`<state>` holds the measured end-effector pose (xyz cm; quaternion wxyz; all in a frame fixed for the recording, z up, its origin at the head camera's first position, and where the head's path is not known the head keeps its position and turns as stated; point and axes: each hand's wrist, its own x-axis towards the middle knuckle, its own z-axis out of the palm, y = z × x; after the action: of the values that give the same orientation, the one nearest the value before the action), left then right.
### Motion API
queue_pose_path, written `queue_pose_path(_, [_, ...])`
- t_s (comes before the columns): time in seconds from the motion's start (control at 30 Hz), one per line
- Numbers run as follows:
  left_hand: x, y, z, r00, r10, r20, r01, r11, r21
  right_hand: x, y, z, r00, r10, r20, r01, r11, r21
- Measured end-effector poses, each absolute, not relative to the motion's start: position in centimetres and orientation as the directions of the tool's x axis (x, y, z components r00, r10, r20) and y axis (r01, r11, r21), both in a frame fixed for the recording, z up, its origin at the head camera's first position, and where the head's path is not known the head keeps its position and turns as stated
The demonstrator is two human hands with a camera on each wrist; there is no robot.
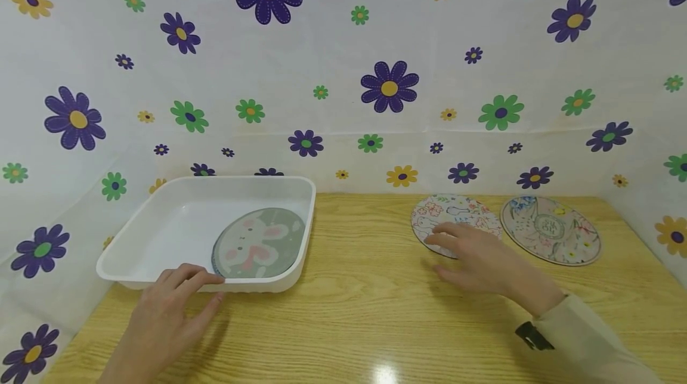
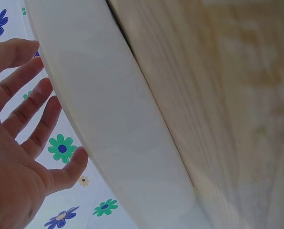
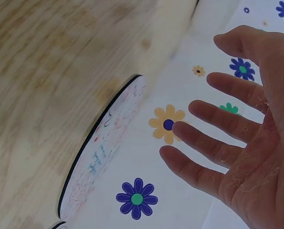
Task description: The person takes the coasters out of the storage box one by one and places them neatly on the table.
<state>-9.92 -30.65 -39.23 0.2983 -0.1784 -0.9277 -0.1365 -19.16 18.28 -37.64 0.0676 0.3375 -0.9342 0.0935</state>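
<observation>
A round grey-green mat with a white rabbit picture [image 1: 260,245] lies in the right part of a white plastic tray [image 1: 166,193]; a bluish patterned edge shows beneath its left side. My left hand [image 1: 169,318] has its fingertips at the tray's front rim, fingers spread in the left wrist view. Over the front of a round mat with line drawings and pink flowers [image 1: 456,208] hovers my right hand [image 1: 477,262], palm down. Its fingers are loosely extended and hold nothing; in the right wrist view they stand apart above the mat's dark edge [image 3: 92,138].
Just right of the right hand lies another round mat with a floral border [image 1: 574,223], flat on the wooden table [image 1: 343,312]. A white cloth printed with flowers [image 1: 333,50] hangs behind the table and along both sides.
</observation>
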Motion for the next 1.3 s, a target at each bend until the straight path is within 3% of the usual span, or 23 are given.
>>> queue_pose_path(0.93, [-9.9,-30.7,-39.1,-0.755,0.259,0.602,0.42,0.896,0.141,-20.4,14.7,-36.3,-0.686,-0.69,0.23,-0.722,0.684,-0.103])
queue_pose_path(1.3, [-10.0,-30.7,-39.0,-0.774,0.262,0.577,0.407,0.903,0.137,-20.6,13.5,-35.7,-0.708,-0.682,0.184,-0.706,0.695,-0.139])
